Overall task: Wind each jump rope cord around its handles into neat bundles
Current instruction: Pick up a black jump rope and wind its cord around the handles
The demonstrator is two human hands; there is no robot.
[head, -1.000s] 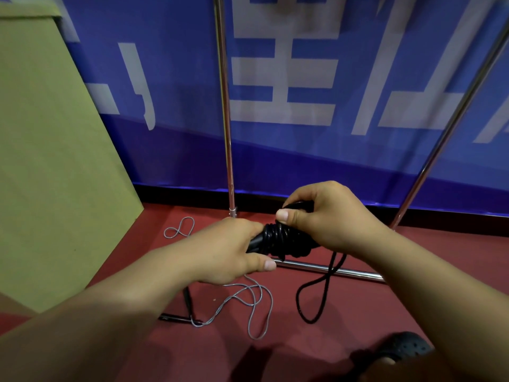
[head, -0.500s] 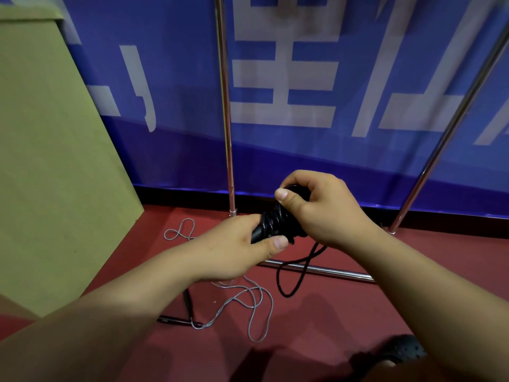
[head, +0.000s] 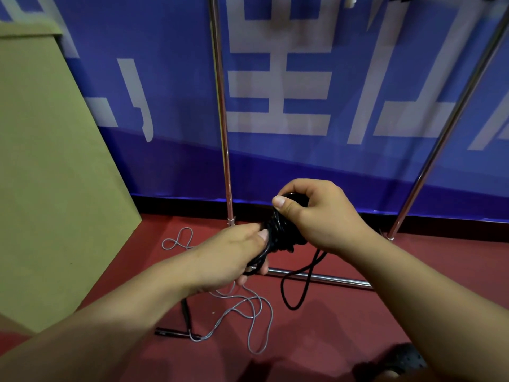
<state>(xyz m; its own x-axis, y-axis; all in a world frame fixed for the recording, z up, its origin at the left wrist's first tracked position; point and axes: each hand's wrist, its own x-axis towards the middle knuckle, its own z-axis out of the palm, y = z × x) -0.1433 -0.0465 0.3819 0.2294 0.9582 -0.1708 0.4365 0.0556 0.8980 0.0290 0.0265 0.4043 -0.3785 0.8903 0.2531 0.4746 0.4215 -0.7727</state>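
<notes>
A black jump rope (head: 278, 232) is held in front of me, its cord wound in several turns around the handles. My left hand (head: 234, 257) grips the lower end of the handles. My right hand (head: 316, 216) is closed over the upper end of the bundle, thumb pressed on the wraps. A loose black cord loop (head: 297, 288) hangs from the bundle down to the red floor. A second rope with a thin grey cord (head: 248, 312) and slim black handles (head: 176, 332) lies loose on the floor below my left hand.
A metal rack stands ahead, with an upright pole (head: 224, 150), a slanted pole (head: 451, 128) and a floor bar (head: 319, 277). A blue banner (head: 303, 92) hangs behind it. A cardboard panel (head: 49, 166) leans at the left. A dark shoe (head: 396, 362) shows at the bottom right.
The bundle has tilted more upright and my right hand has risen over its top. The hanging black loop has shortened then lengthened again as the cord went round.
</notes>
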